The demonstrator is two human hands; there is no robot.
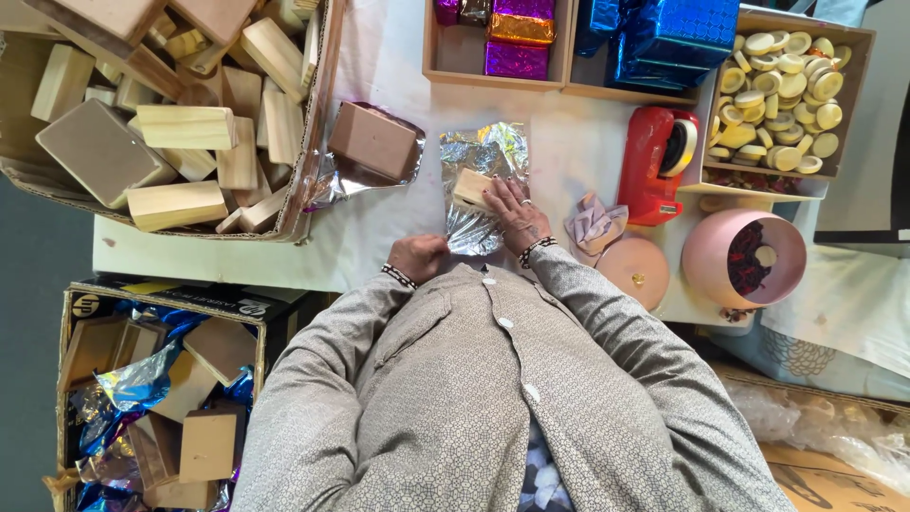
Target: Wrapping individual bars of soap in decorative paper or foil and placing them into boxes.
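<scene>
A small pale wooden block (470,187) lies on a crinkled sheet of silver foil (485,152) spread on the white table (379,237). My right hand (515,213) rests flat on the foil, its fingertips pressing the block's right side. My left hand (417,256) is curled at the table's near edge, pinching the foil's lower corner (468,237). Both wrists wear beaded bracelets, and the right hand has rings.
A brown block on foil (374,142) lies left of the work. A cardboard box of wooden blocks (180,114) fills the left; wrapped packets (517,38), a red tape dispenser (656,161), a tray of round discs (782,95), a pink round box (744,258) and lid (635,270) stand right.
</scene>
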